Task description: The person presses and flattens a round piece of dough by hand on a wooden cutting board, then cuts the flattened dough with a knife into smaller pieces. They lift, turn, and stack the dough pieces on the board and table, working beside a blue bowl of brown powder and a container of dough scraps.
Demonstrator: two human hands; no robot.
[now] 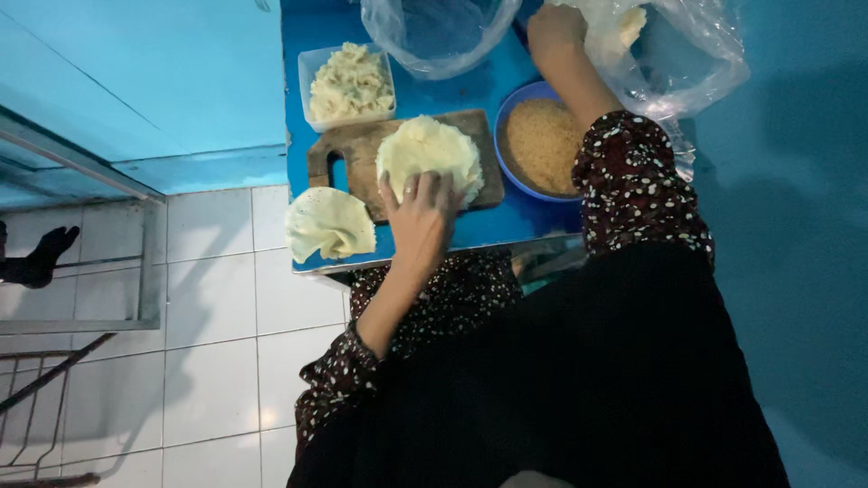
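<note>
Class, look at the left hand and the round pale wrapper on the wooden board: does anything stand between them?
Nothing visible does. The left hand already rests its fingers on the near edge of the round wrapper, which lies on the wooden board.

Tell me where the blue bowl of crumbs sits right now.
In the head view the blue bowl sits on the blue table, right of the wooden cutting board, partly under the right forearm.

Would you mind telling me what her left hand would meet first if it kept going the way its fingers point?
The left hand already rests on the pale round wrapper stack on the wooden board; further on, probably the clear plastic bag.
</note>
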